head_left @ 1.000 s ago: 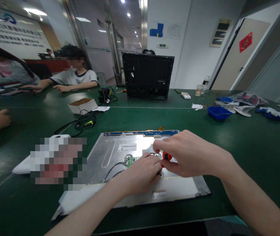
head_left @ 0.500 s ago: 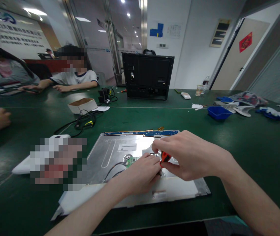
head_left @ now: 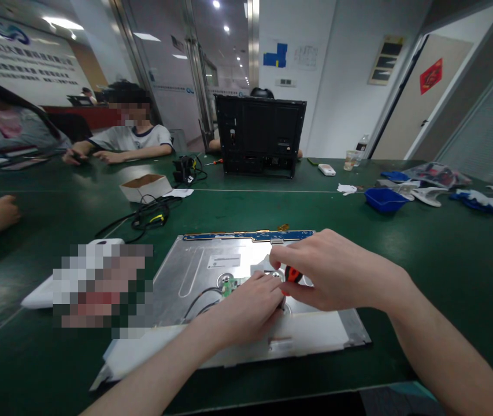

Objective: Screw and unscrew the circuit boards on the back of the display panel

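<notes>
A silver LCD panel (head_left: 203,254) lies back side up on the green table, with a narrow blue circuit strip (head_left: 229,236) along its far edge. My right hand (head_left: 337,274) grips the orange and black handle of a screwdriver (head_left: 293,274) above the panel's middle; its tip is hidden. My left hand (head_left: 252,303) rests low over the panel, close to the screwdriver, with fingers together and bent down; what lies under the fingertips is hidden. Beside them, a small green circuit board (head_left: 228,287) with black cables (head_left: 194,300) shows partly.
A black monitor back (head_left: 261,136) stands across the table. Left of the panel are a white device (head_left: 40,292), partly blurred out, an open box (head_left: 144,188) and coiled black cable (head_left: 142,216). A blue tray (head_left: 385,199) sits at right. Co-workers sit at the left.
The screwdriver handle has turned slightly in my right hand, which has barely shifted. My left hand stays in place. A co-worker's hand at the far left has moved right.
</notes>
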Demonstrator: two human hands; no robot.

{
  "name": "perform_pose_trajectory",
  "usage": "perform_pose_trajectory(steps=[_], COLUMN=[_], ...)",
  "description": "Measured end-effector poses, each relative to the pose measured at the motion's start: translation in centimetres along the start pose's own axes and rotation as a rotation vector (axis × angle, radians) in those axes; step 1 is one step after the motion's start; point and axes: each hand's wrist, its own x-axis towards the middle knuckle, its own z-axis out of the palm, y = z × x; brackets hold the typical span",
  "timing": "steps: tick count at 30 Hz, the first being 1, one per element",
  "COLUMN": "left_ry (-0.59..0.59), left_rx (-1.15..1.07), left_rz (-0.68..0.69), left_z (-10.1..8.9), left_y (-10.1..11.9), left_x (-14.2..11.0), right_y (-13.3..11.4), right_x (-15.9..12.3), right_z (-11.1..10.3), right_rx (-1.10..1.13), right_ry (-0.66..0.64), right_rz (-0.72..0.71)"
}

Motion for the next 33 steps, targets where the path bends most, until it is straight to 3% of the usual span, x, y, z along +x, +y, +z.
perform_pose_trajectory(steps=[20,28,33], left_ry=[0.008,-0.003,-0.017], left_rx=[0.013,0.006,0.038], left_rz=[-0.013,-0.002,-0.006], left_z=[-0.75,-0.29,-0.42], left_y=[0.43,0.10,0.24], left_x=[0.01,0.09,0.12], right_y=[0.06,0.13,0.21], right_x=[0.17,0.00,-0.07], right_z=[0.18,0.07,0.26], right_rx=[-0.056,0.063,0.048], right_ry=[-0.019,0.006,0.015], right_rz=[0.084,-0.022,-0.007])
